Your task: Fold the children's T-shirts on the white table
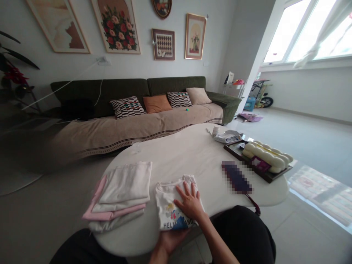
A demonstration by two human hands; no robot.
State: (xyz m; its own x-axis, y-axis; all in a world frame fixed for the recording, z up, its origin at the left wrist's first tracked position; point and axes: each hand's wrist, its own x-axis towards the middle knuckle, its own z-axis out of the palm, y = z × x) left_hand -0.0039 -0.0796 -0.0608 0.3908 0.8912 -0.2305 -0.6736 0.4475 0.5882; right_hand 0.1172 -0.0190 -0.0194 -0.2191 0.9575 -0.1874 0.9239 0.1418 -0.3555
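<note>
A folded white T-shirt [167, 205] with a coloured print and dark lettering lies at the near edge of the white oval table [192, 154]. My right hand [189, 201] rests flat on top of it, fingers spread. My left hand [172, 238] is under the shirt's near edge at the table rim, palm up, fingers partly hidden by the cloth. To the left sits a stack of folded clothes [121, 194], white on top, pink and grey below.
A dark tray [264, 172] with a cream ribbed cushion-like object stands on the table's right side, a blurred dark item [236, 178] beside it, crumpled wrappers [225, 136] farther back. A green sofa [137, 106] with cushions lies beyond. My dark-clad knees are below the table.
</note>
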